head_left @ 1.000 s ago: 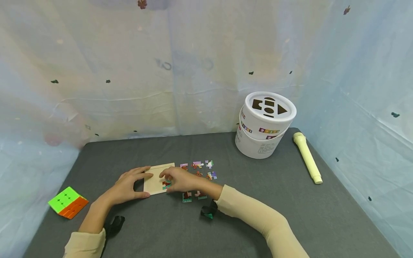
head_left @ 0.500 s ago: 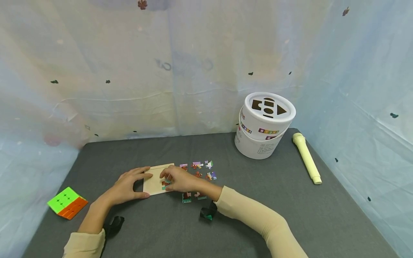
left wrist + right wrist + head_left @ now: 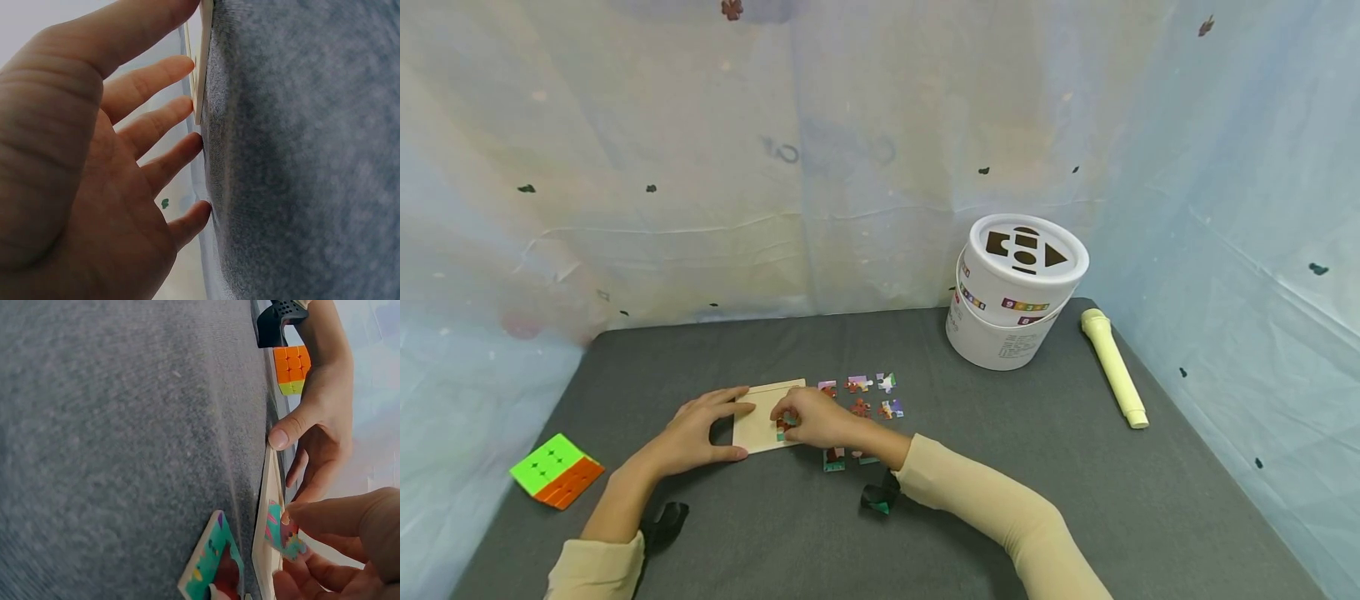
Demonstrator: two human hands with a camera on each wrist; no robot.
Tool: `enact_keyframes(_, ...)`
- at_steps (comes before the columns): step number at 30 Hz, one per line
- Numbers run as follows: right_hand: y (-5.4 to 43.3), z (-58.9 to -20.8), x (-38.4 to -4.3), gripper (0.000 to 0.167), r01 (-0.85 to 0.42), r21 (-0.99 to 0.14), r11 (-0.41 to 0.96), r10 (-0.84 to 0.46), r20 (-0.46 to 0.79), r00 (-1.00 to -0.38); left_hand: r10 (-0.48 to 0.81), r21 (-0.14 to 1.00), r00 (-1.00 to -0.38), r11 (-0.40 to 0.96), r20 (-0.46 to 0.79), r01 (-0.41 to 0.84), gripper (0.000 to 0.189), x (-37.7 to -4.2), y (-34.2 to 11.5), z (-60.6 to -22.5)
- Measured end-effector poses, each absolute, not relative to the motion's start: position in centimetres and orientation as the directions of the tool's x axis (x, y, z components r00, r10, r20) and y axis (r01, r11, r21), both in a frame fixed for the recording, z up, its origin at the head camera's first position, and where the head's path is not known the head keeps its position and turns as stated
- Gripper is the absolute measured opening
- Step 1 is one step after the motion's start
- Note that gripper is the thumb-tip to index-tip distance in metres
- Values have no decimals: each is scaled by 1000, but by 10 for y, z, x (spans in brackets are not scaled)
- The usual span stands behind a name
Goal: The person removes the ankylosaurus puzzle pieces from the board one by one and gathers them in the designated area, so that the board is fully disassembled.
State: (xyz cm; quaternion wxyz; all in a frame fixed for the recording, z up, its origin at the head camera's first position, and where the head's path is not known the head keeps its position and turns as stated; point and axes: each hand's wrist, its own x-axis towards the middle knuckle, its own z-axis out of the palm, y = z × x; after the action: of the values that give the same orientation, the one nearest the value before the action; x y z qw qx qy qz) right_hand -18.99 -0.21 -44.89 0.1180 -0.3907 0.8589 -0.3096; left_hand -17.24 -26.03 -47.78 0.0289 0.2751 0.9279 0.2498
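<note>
A pale wooden puzzle board lies flat on the grey cloth. My left hand steadies its left end, thumb at the near corner and fingers along the far side. In the left wrist view, extended fingers touch or nearly touch the board's edge. My right hand is over the board's right part and pinches a teal and brown puzzle piece between thumb and fingers. That piece meets the board's surface; whether it lies flat is hidden by the fingers.
Several loose puzzle pieces lie right of the board, some partly behind the right forearm. A green and orange puzzle cube sits at left. A white lidded bucket and a pale yellow stick stand and lie at the back right.
My right hand has shifted very slightly left and turned a little over the board with the puzzle piece. My left hand and the board have stayed in place.
</note>
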Motion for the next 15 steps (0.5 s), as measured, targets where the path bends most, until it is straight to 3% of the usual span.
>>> enact_keyframes(15,-4,-452,-187,31,-584,-631,511,-729,41,-683,524,485,-848,722,83,493,75,-171,-259,-476)
